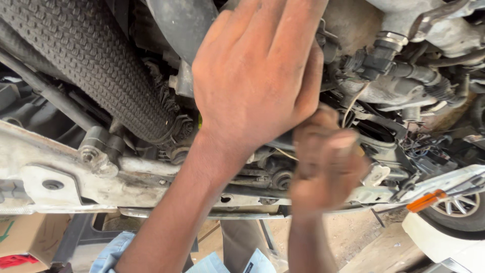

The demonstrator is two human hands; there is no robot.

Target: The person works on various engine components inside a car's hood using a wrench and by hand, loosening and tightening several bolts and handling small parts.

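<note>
While both arms reach up into an engine bay seen from the front edge, the left hand (255,76) lies flat and spread, fingers together and pressed against a dark engine part (177,25) whose shape is mostly hidden behind the palm. It grips nothing that can be seen. The right hand (326,162) sits just below and to the right of it, curled into a closed fist; whatever it may be clamped on is hidden inside the fingers, so I cannot tell what it holds. The two hands touch or nearly touch where the left little finger meets the right knuckles.

Left of the hands runs a thick black braided hose (96,65), slanting down toward the middle. Beneath it a pale, scuffed metal crossmember (55,177) with bolt holes spans the frame. Upper right, a black hose with a steel clamp (389,43) joins grey metal pipework, and loose wires (424,151) hang nearby.

As for containers, a brown cardboard box (30,235) sits at the lower left on the ground; something red (15,260) shows at it, but its contents cannot be made out. A white car's bumper and wheel (457,207) occupy the lower right, with an orange marker (427,200) on it.
</note>
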